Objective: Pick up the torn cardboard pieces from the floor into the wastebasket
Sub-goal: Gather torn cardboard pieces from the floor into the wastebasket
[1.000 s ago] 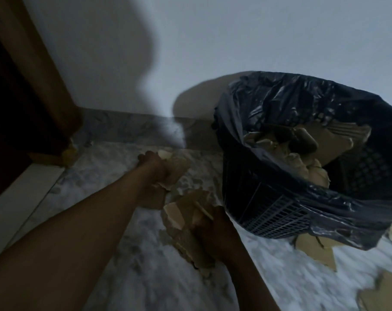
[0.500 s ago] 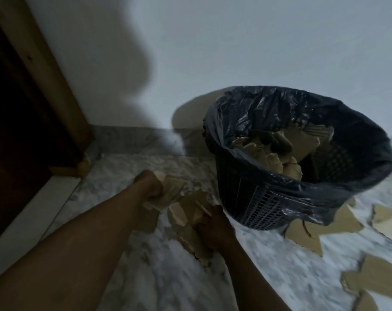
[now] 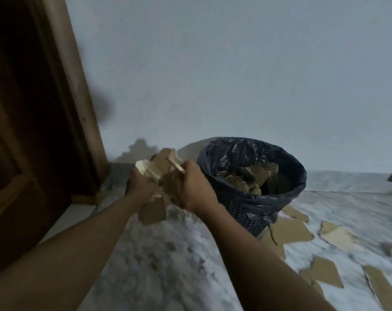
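Observation:
A bundle of torn cardboard pieces [image 3: 162,167] is held up in the air just left of the wastebasket. My left hand [image 3: 140,187] grips it from the left and my right hand [image 3: 194,188] grips it from the right. One brown piece [image 3: 152,211] hangs from the bottom of the bundle. The wastebasket [image 3: 253,207] is a dark mesh bin lined with a black bag and stands against the wall, with several cardboard pieces [image 3: 246,178] inside. More torn pieces [image 3: 289,230] lie on the marble floor to its right.
A dark wooden door and frame [image 3: 62,108] fill the left side. The pale wall [image 3: 235,75] runs behind the wastebasket. Loose cardboard scraps [image 3: 323,271] are scattered over the floor at the lower right.
Both hands have lifted the gathered cardboard off the floor to the height of the wastebasket's rim. The view has pulled back and up, so the wastebasket looks smaller and farther.

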Demonstrator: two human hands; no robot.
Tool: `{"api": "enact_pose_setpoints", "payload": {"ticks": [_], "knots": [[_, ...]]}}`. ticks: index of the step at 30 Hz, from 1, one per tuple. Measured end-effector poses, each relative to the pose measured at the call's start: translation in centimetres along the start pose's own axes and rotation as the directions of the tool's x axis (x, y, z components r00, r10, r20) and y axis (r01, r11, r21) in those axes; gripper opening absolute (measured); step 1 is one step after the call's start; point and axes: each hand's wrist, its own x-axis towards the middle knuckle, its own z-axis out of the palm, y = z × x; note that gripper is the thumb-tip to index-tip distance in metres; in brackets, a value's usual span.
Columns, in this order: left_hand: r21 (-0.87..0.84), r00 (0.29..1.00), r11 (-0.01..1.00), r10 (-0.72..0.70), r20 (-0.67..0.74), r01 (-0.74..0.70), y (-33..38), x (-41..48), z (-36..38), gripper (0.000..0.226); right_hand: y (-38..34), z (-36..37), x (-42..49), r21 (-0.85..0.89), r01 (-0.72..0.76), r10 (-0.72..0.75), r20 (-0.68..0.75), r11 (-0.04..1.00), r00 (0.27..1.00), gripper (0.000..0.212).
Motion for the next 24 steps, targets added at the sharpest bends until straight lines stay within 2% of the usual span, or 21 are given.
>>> {"api": "enact_pose_setpoints", "payload": {"ticks": [1, 3, 7, 9, 11, 12, 14, 15, 17, 19, 21, 22, 24], "knots": [[-0.04, 0.998, 0.999, 0.031, -0.054, -0.034, 2.7, 0.1, -0.5, 0.059, -1.3, -2.2, 1.2, -0.033, 0.056, -0.058, -0.053, 0.998, 0.997, 0.03], [-0.113, 0.992, 0.988, 0.092, -0.089, -0.102, 8.4, -0.5, -0.5, 0.047, -2.9, -7.5, 3.7, -0.072, 0.062, -0.069, -0.107, 0.995, 0.992, 0.032], [-0.184, 0.975, 0.958, 0.223, 0.002, -0.219, 17.2, -3.4, 2.1, 0.036, -2.4, -18.7, 6.8, -0.386, -0.116, 0.07, -0.132, 0.915, 0.989, 0.023], [-0.214, 0.965, 0.951, 0.245, 0.091, -0.221, 19.0, -5.3, 4.4, 0.035, -1.1, -22.6, 5.8, -0.411, -0.195, 0.146, -0.147, 0.891, 0.978, 0.027], [-0.254, 0.946, 0.938, 0.282, 0.159, -0.237, 19.5, -6.9, 6.7, 0.037, 0.9, -23.7, 3.7, -0.228, -0.241, 0.216, -0.13, 0.943, 0.968, 0.034], [-0.275, 0.939, 0.935, 0.283, 0.194, -0.225, 19.4, -7.6, 7.8, 0.037, 2.1, -23.7, 2.8, -0.035, -0.256, 0.252, -0.099, 0.966, 0.963, 0.036], [-0.299, 0.926, 0.939, 0.254, 0.279, -0.168, 19.2, -8.5, 9.1, 0.033, 4.4, -22.7, 1.3, 0.383, -0.323, 0.34, 0.026, 0.865, 0.94, 0.032], [-0.296, 0.919, 0.946, 0.23, 0.32, -0.134, 18.9, -8.4, 9.3, 0.037, 5.4, -22.2, 1.3, 0.473, -0.35, 0.373, 0.049, 0.809, 0.927, 0.036], [-0.202, 0.901, 0.97, 0.207, 0.381, -0.137, 18.2, -7.9, 9.4, 0.057, 7.8, -22.0, 1.1, 0.503, -0.397, 0.45, 0.017, 0.768, 0.893, 0.046], [-0.053, 0.908, 0.971, 0.236, 0.347, -0.232, 17.2, -6.9, 9.1, 0.07, 10.7, -22.0, 0.7, 0.457, -0.413, 0.49, -0.06, 0.788, 0.87, 0.063], [0.088, 0.915, 0.945, 0.278, 0.294, -0.315, 16.0, -6.3, 8.7, 0.071, 13.5, -22.4, -0.3, 0.245, -0.46, 0.506, -0.18, 0.853, 0.843, 0.055], [0.17, 0.92, 0.925, 0.289, 0.264, -0.34, 15.3, -6.2, 8.7, 0.073, 14.6, -22.9, -1.1, 0.139, -0.501, 0.52, -0.243, 0.854, 0.819, 0.049], [0.314, 0.954, 0.912, 0.2, 0.223, -0.265, 13.7, -6.4, 9.1, 0.08, 16.4, -23.6, -2.9, 0.094, -0.595, 0.598, -0.253, 0.798, 0.761, 0.043]]}}
